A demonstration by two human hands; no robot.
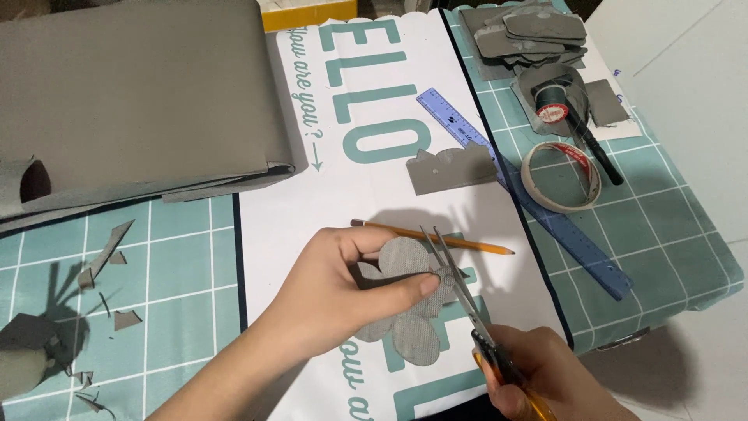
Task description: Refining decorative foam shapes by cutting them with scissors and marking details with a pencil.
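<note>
Grey felt, cut into a lobed flower shape (pixel 409 312), sits pinched in the grip of the left hand (pixel 335 292), just in front of a yellow wooden pencil (pixel 436 238). The right hand (pixel 538 378) closes around yellow-handled scissors (pixel 467 300), blades parted at the felt's edge. Beyond the pencil on the worktop (pixel 179 265) lie a blue plastic ruler (pixel 530 199) and a tape roll (pixel 561 175).
</note>
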